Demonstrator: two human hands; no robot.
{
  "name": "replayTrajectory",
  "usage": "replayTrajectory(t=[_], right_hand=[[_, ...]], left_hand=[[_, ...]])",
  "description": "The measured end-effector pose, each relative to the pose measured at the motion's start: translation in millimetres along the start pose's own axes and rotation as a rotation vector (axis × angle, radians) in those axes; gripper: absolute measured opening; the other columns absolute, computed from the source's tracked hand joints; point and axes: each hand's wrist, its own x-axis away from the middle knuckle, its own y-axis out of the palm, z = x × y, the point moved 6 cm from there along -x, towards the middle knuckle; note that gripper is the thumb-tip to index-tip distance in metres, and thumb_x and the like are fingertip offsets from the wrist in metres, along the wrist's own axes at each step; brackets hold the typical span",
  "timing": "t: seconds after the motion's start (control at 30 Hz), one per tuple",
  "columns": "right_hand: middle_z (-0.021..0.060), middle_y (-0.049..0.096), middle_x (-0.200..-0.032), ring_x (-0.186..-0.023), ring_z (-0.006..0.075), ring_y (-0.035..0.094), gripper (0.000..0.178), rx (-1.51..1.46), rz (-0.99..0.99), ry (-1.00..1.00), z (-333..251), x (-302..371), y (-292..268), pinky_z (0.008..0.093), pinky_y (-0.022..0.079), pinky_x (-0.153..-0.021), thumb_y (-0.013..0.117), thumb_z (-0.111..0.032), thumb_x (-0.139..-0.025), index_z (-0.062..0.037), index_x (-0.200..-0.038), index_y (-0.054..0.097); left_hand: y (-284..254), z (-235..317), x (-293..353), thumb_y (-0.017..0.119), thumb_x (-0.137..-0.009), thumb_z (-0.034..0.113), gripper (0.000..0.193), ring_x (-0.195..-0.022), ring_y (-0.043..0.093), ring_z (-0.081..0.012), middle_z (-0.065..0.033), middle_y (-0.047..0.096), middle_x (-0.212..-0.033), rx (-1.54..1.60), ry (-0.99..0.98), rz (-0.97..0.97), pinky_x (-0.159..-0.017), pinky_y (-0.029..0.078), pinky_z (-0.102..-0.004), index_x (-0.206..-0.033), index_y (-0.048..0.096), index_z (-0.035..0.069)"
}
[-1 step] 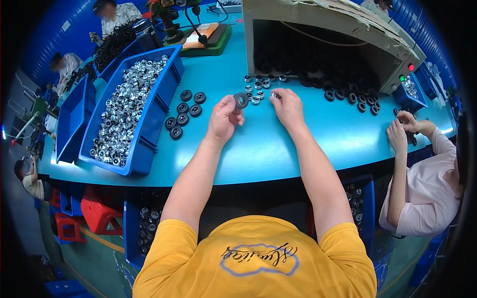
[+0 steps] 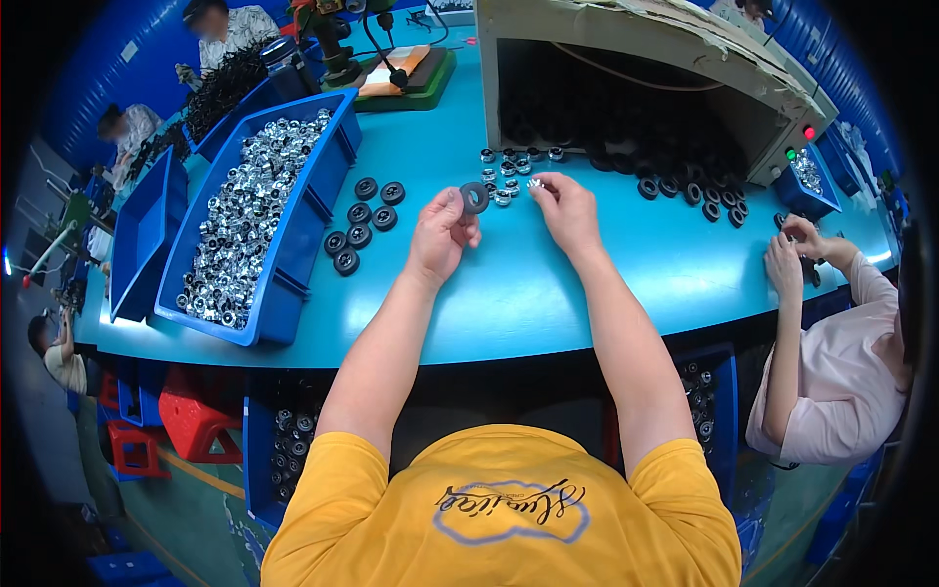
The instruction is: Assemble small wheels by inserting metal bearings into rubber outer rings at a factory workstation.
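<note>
My left hand (image 2: 442,235) pinches a black rubber tyre (image 2: 467,200) by its edge, its hole facing up and to the right. In my right hand (image 2: 571,217), thumb and forefinger hold a small shiny silver wheel hub (image 2: 534,184), partly hidden by the fingertips. Tyre and hub are apart. Beyond and between the hands, several loose silver hubs (image 2: 509,168) lie on the blue-green table (image 2: 479,303). To the left of my left hand, several black wheels with hubs in them (image 2: 359,235) lie in a loose group.
A long blue bin (image 2: 305,230) full of silver hubs stands left, beside another blue bin (image 2: 132,249). Black tyres (image 2: 711,210) spill from a box-shaped housing (image 2: 494,98) at the back right. A co-worker's hands (image 2: 785,259) are at the right; a green-based machine (image 2: 430,93) stands behind.
The fingers of my right hand have shifted slightly, so more of the silver hub shows at their tips. My left hand and the tyre stay in place.
</note>
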Motion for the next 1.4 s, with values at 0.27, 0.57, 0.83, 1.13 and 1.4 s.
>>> replayTrajectory(t=[0.27,0.57,0.83,1.13,1.4], right_hand=[[0.0042,0.072,-0.095,-0.084,0.0108,0.065,0.029,-0.832,-0.231,0.082,-25,6,7,0.0264,0.053,-0.075,0.079,-0.015,-0.091,0.0002,-0.113,0.07],[0.0015,0.063,-0.099,-0.081,0.0103,0.068,0.023,-0.494,-0.089,-0.166,-49,15,11,0.024,0.057,-0.075,0.082,0.001,-0.078,-0.0011,-0.096,0.069],[0.0046,0.065,-0.098,-0.078,0.0132,0.07,0.018,-0.398,-0.073,-0.236,-68,27,12,0.0267,0.059,-0.07,0.081,0.0,-0.077,-0.0018,-0.093,0.071],[0.0052,0.068,-0.095,-0.078,0.0145,0.069,0.019,-0.107,0.012,-0.464,-78,35,8,0.0267,0.058,-0.068,0.08,-0.002,-0.079,-0.005,-0.095,0.071],[0.0052,0.069,-0.097,-0.083,0.0107,0.067,0.033,-0.614,-0.128,-0.086,-54,24,21,0.0253,0.058,-0.074,0.079,-0.008,-0.086,0.0015,-0.116,0.068]], left_hand=[[1,-3,-1,0.052,-0.108,0.03,0.024,-0.069,0.055,-0.0143,-0.0028,0.058,-0.085,-0.055,0.0,0.016,-0.058,0.047,-0.0302,-0.099,0.06,0.009],[10,-6,-5,0.059,-0.106,0.029,0.023,-0.084,0.063,-0.0143,-0.0042,0.066,-0.098,-0.2,0.093,-0.043,-0.077,0.053,-0.0306,-0.104,0.062,0.006],[5,-9,-7,0.058,-0.106,0.027,0.026,-0.088,0.067,-0.0157,-0.0074,0.068,-0.103,-0.21,0.12,-0.047,-0.082,0.056,-0.0315,-0.108,0.062,0.001],[17,-3,0,0.061,-0.104,0.02,0.025,-0.09,0.068,-0.0165,-0.0093,0.069,-0.106,-0.47,0.193,-0.004,-0.081,0.058,-0.0302,-0.116,0.06,-0.002],[14,-2,0,0.062,-0.104,0.021,0.028,-0.091,0.068,-0.0158,-0.0107,0.069,-0.109,-0.262,0.153,-0.025,-0.081,0.06,-0.033,-0.12,0.06,-0.002]])
